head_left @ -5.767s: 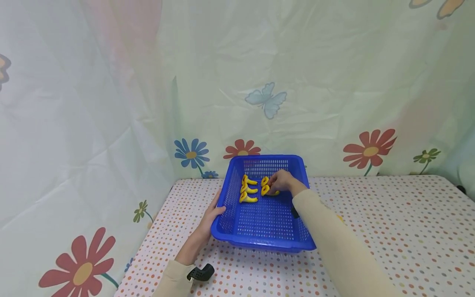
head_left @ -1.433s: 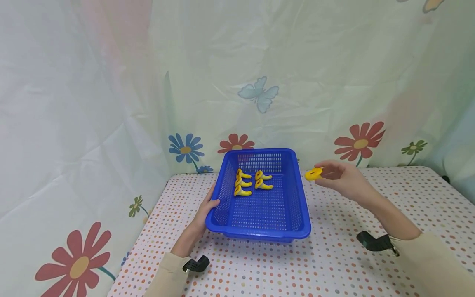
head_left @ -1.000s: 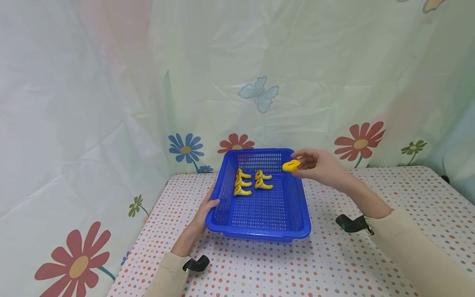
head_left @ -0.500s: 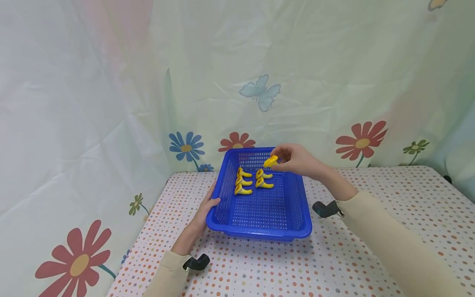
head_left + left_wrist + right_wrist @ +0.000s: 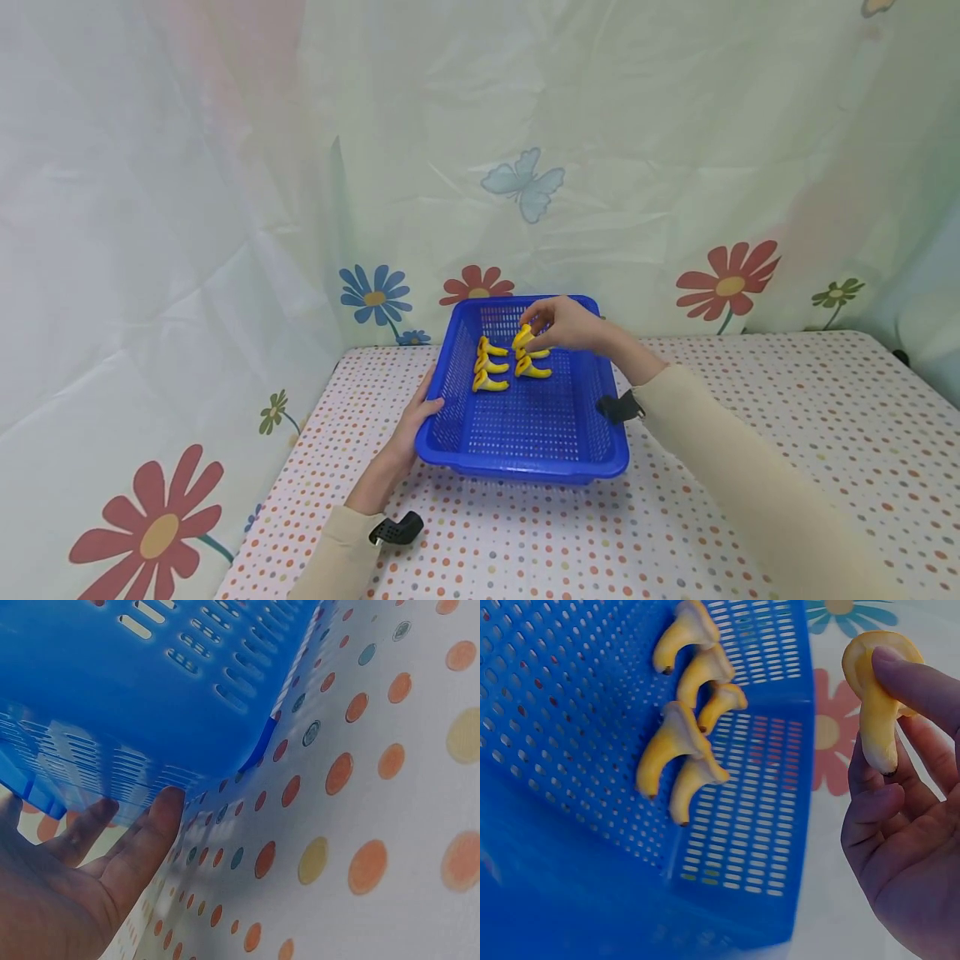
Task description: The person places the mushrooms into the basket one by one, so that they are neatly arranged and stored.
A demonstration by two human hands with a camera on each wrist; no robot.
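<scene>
A blue perforated plastic basket [image 5: 522, 463] stands on the table with several yellow mushrooms [image 5: 491, 381] lying in two columns. My right hand [image 5: 566, 323] pinches another yellow mushroom [image 5: 879, 712] between thumb and fingers. In the right wrist view its cap points up and its dark-tipped stem down. From the head it appears above the far mushroom of the right column, partly covering it. Against the outside of the basket's left wall rests my left hand [image 5: 408, 423], thumb near the rim. In the left wrist view its fingers [image 5: 142, 851] are extended and touch the wall.
A dotted cloth covers the table [image 5: 750, 408], which stretches to the right of the basket. Close behind the basket hangs a pale curtain [image 5: 637, 208] printed with flowers and a butterfly. Each wrist wears a black camera mount [image 5: 397, 527].
Since 5.8 seconds ago, my right hand has left the basket and taken up another mushroom. Over the last second it has moved left and lower over the right column. My left hand stays put.
</scene>
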